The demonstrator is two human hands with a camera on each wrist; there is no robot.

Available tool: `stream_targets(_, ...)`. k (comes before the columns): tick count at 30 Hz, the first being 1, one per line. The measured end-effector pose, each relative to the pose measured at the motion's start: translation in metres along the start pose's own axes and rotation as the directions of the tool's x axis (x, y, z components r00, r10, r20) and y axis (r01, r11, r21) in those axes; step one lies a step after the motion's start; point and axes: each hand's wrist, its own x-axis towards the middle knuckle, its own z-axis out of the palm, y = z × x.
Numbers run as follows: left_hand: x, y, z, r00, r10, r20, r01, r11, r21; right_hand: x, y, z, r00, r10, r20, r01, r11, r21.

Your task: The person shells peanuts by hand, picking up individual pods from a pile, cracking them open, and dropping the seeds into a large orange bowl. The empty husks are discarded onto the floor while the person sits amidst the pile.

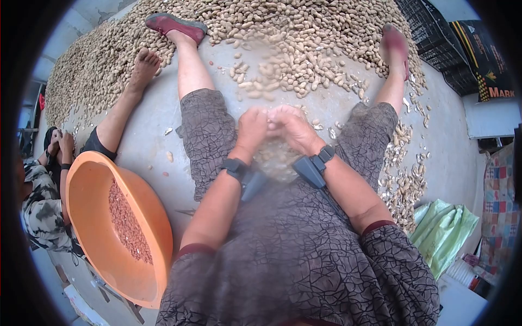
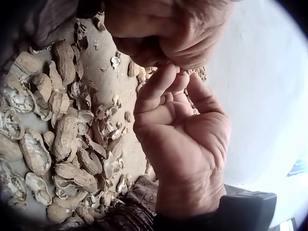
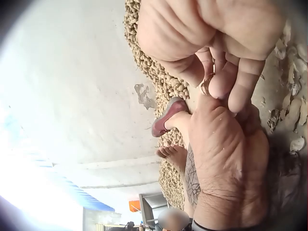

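My left hand and right hand meet between the knees, fingertips against fingertips. In the right wrist view, a small pale bit of peanut shell shows between the thumb and fingers of my right hand, right at my left hand. Both hands pinch this peanut, most of it hidden by the fingers. The left wrist view has my left hand curled above and my right hand reaching up to it with bent fingers. Cracked peanut shells lie on the floor below.
A big heap of unshelled peanuts spreads ahead, around my outstretched legs. An orange basin with reddish shelled peanuts stands at left, beside another seated person. A green sack lies at right; black crates stand behind.
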Motion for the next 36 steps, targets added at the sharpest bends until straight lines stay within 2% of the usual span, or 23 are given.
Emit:
stream_targets(4, 0.005, -0.013, 0.004, 0.997, 0.063, -0.052, -0.063, 0.998, 0.001, -0.001, -0.002, 0.002, 1.0, 0.007, -0.013, -0.008, 0.998, -0.063)
stream_targets(7, 0.007, -0.015, 0.003, 0.984, 0.04, -0.176, -0.046, 0.998, -0.03, 0.0, -0.008, -0.001, 0.998, -0.039, -0.046, 0.034, 0.994, -0.108)
stream_targets(9, 0.005, -0.017, -0.005, 0.993, -0.077, -0.085, 0.072, 0.996, -0.059, 0.002, -0.011, -0.006, 0.996, -0.082, -0.042, 0.077, 0.989, -0.126)
stream_targets(10, 0.006, -0.019, -0.007, 0.993, -0.077, -0.087, 0.072, 0.996, -0.061, 0.004, -0.012, -0.008, 0.991, -0.112, -0.071, 0.09, 0.963, -0.253)
stream_targets(11, 0.006, -0.02, -0.008, 1.0, -0.02, -0.004, 0.02, 0.998, 0.061, 0.005, -0.013, -0.01, 0.985, -0.145, -0.096, 0.099, 0.921, -0.377)
stream_targets(12, 0.005, -0.017, -0.009, 0.996, 0.027, 0.086, -0.042, 0.983, 0.177, 0.005, -0.014, -0.008, 0.985, -0.146, -0.095, 0.1, 0.92, -0.378)
stream_targets(13, 0.004, -0.014, -0.006, 0.996, 0.027, 0.086, -0.042, 0.983, 0.177, 0.003, -0.016, -0.006, 0.978, -0.192, -0.084, 0.133, 0.877, -0.462)
stream_targets(15, -0.002, -0.003, -0.001, 0.993, -0.094, 0.074, 0.099, 0.993, -0.06, 0.004, -0.014, -0.007, 0.969, -0.236, -0.069, 0.162, 0.825, -0.542)
stream_targets(16, -0.006, 0.008, -0.005, 0.993, -0.095, 0.073, 0.099, 0.993, -0.061, 0.007, -0.01, -0.009, 0.946, -0.321, -0.042, 0.222, 0.737, -0.638)
stream_targets(17, -0.01, 0.019, -0.009, 0.956, -0.234, 0.176, 0.272, 0.932, -0.239, 0.01, -0.007, -0.011, 0.916, -0.401, -0.005, 0.274, 0.634, -0.723)
stream_targets(18, -0.012, 0.026, -0.012, 0.891, -0.342, 0.299, 0.441, 0.81, -0.386, 0.01, -0.006, -0.011, 0.916, -0.4, -0.004, 0.274, 0.634, -0.723)
stream_targets(19, -0.013, 0.027, -0.013, 0.891, -0.342, 0.299, 0.441, 0.81, -0.386, 0.009, -0.006, -0.011, 0.913, -0.408, -0.007, 0.271, 0.619, -0.738)
stream_targets(21, -0.014, 0.028, -0.013, 0.854, -0.322, 0.408, 0.508, 0.683, -0.525, 0.004, -0.009, -0.006, 0.909, -0.417, -0.01, 0.268, 0.602, -0.752)
stream_targets(23, -0.014, 0.029, -0.013, 0.845, -0.324, 0.425, 0.526, 0.643, -0.556, -0.005, -0.017, 0.005, 0.931, -0.364, -0.013, 0.183, 0.497, -0.848)
stream_targets(24, -0.014, 0.029, -0.013, 0.835, -0.326, 0.444, 0.545, 0.602, -0.583, -0.005, -0.017, 0.006, 0.931, -0.364, -0.012, 0.183, 0.496, -0.849)
stream_targets(26, -0.012, 0.029, -0.014, 0.825, -0.322, 0.464, 0.559, 0.585, -0.587, -0.004, -0.014, 0.004, 0.901, -0.431, 0.048, 0.253, 0.432, -0.865)
stream_targets(28, -0.011, 0.031, -0.015, 0.817, -0.319, 0.481, 0.571, 0.569, -0.592, 0.0, -0.01, -0.002, 0.89, -0.454, 0.054, 0.281, 0.451, -0.847)
stream_targets(30, -0.011, 0.032, -0.016, 0.819, -0.389, 0.422, 0.572, 0.501, -0.65, 0.003, -0.012, -0.008, 0.877, -0.477, 0.06, 0.311, 0.468, -0.827)
stream_targets(32, -0.009, 0.029, -0.016, 0.823, -0.418, 0.385, 0.561, 0.496, -0.662, 0.005, -0.022, -0.017, 0.968, -0.209, 0.136, 0.209, 0.378, -0.902)
stream_targets(33, -0.008, 0.03, -0.017, 0.823, -0.449, 0.348, 0.553, 0.491, -0.673, 0.008, -0.023, -0.017, 0.968, -0.206, 0.14, 0.21, 0.375, -0.903)
stream_targets(34, -0.008, 0.029, -0.017, 0.824, -0.449, 0.346, 0.551, 0.488, -0.677, 0.01, -0.025, -0.017, 0.952, -0.287, 0.107, 0.2, 0.317, -0.927)
stream_targets(35, -0.009, 0.029, -0.017, 0.84, -0.461, 0.285, 0.521, 0.541, -0.66, 0.014, -0.026, -0.017, 0.927, -0.367, 0.08, 0.184, 0.259, -0.948)
stream_targets(36, -0.009, 0.029, -0.017, 0.854, -0.47, 0.223, 0.492, 0.593, -0.637, 0.022, -0.024, -0.02, 0.929, -0.361, 0.084, 0.186, 0.257, -0.948)
